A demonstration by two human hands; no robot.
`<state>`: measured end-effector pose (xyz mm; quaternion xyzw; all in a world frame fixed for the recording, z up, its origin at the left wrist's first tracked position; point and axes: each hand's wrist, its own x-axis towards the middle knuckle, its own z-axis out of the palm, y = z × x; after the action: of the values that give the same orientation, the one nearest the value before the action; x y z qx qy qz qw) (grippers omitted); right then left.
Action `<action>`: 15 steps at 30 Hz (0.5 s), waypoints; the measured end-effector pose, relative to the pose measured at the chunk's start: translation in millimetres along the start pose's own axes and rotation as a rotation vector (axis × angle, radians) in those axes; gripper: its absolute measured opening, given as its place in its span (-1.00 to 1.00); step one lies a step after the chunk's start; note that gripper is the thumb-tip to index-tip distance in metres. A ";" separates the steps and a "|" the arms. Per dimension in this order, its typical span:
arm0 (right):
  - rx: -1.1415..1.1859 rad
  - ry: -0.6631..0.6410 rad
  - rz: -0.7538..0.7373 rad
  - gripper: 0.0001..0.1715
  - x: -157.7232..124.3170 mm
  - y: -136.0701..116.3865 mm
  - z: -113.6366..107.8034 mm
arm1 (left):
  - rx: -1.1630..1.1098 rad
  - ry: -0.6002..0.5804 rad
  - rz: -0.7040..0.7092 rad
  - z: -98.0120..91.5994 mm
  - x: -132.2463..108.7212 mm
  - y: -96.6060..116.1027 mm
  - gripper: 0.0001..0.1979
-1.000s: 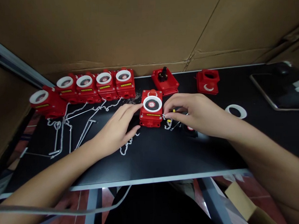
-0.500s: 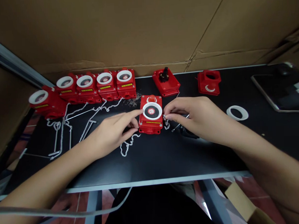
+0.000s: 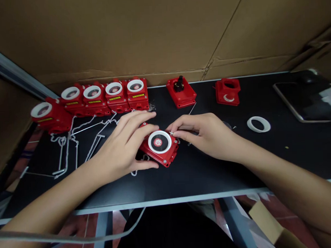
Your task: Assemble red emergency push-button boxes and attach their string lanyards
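A red alarm box with a white ring around a dark round window lies turned at an angle on the black table in front of me. My left hand is over its left side, fingers spread and thumb stretched along the lower edge. At the box's upper right edge, my right hand pinches a small silvery piece, seemingly the end of a thin whitish chain. Part of a chain shows under my left hand. Behind my right hand, a thin metal rod is partly visible.
Several similar red boxes with chains and metal rods stand at the left back. An open red housing, a red cover, a loose white ring and a phone-like slab lie rightward. A cardboard wall rises behind.
The box has turned and shifted left and toward me. My left hand has opened and spread over it. My right hand has moved left, still pinching, to the box's edge.
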<state>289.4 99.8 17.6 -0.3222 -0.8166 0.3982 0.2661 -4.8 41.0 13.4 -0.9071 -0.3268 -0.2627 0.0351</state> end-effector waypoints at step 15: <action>0.495 -0.119 0.366 -0.70 1.1 -6.2 8.9 | -0.246 0.095 -0.390 14.3 -5.4 -48.9 -0.21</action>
<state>280.6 93.3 18.0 -0.3652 -0.6375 0.6443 0.2123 -31.7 79.6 -6.9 -0.8108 -0.4597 -0.3446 -0.1117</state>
